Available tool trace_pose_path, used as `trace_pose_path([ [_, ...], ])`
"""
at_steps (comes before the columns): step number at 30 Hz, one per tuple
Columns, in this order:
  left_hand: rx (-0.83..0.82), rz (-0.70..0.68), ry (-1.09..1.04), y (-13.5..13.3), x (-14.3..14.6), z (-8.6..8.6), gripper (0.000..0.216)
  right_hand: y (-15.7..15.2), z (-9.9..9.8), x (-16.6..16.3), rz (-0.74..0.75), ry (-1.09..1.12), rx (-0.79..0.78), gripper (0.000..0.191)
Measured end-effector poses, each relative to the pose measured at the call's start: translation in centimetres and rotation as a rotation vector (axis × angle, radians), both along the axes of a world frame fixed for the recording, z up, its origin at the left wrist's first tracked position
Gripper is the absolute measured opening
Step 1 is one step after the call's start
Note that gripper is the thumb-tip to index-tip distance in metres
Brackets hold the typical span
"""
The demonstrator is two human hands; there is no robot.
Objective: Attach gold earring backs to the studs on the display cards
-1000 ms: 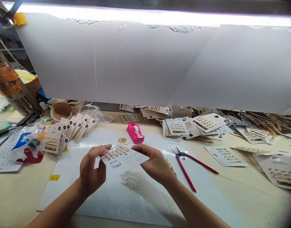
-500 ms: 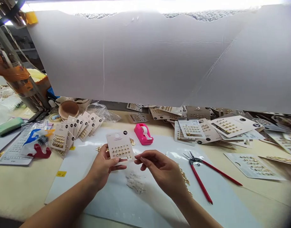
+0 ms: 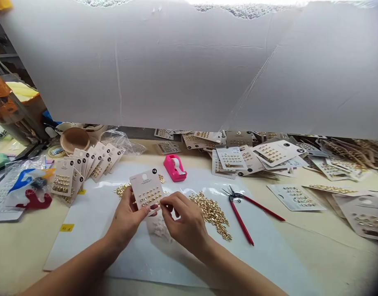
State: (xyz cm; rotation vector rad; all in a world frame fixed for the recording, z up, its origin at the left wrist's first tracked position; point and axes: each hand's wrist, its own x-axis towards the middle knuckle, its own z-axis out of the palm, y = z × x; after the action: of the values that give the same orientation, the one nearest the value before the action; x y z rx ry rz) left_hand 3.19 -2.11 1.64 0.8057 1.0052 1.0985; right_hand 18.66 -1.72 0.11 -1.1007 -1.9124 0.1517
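My left hand (image 3: 127, 218) holds a white earring card (image 3: 146, 190) upright by its lower edge; rows of gold studs sit on it. My right hand (image 3: 184, 220) is closed in a pinch at the card's lower right corner; what the fingertips hold is too small to make out. Both hands hover over a white sheet (image 3: 93, 213) on the table. A heap of loose gold earrings (image 3: 212, 211) lies just right of my right hand. A small pile of clear backs (image 3: 159, 228) lies under the hands.
A pink tape dispenser (image 3: 174, 167) stands behind the card. Red-handled scissors (image 3: 242, 211) lie to the right. A fanned stack of filled cards (image 3: 86, 166) is at left, scattered cards (image 3: 269, 158) at back right. A white board (image 3: 189, 70) walls off the back.
The card was turned from lying flat in both hands to upright in my left hand. My right hand let go, then came back to pinch at its lower corner.
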Motion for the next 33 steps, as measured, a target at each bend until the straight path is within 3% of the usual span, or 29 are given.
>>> trace_pose_path([
  [6,0.069,0.031,0.034,-0.1,0.2,0.1,0.044,-0.2,-0.2,-0.5,0.018,-0.016,0.020,0.013],
  [15,0.203,-0.078,0.102,-0.4,-0.1,-0.7,0.033,-0.5,-0.2,-0.8,0.001,-0.110,0.015,0.014],
  [19,0.165,-0.059,0.056,-0.3,-0.2,-0.6,0.033,-0.6,-0.1,-0.3,0.020,-0.047,-0.069,0.010],
  [23,0.093,-0.050,-0.021,0.2,-0.7,0.0,0.040,0.2,0.6,1.1,0.023,0.250,-0.320,0.013],
  [26,0.044,-0.145,-0.100,0.6,-1.3,0.4,0.043,1.1,0.9,2.1,0.028,0.538,-0.609,0.016],
  [30,0.044,-0.259,-0.175,0.7,-1.7,0.5,0.041,1.7,0.6,2.1,0.310,0.731,-1.015,0.019],
  [33,0.051,-0.296,-0.176,0.5,-1.5,0.5,0.042,1.3,0.6,1.3,0.526,0.774,-1.156,0.024],
])
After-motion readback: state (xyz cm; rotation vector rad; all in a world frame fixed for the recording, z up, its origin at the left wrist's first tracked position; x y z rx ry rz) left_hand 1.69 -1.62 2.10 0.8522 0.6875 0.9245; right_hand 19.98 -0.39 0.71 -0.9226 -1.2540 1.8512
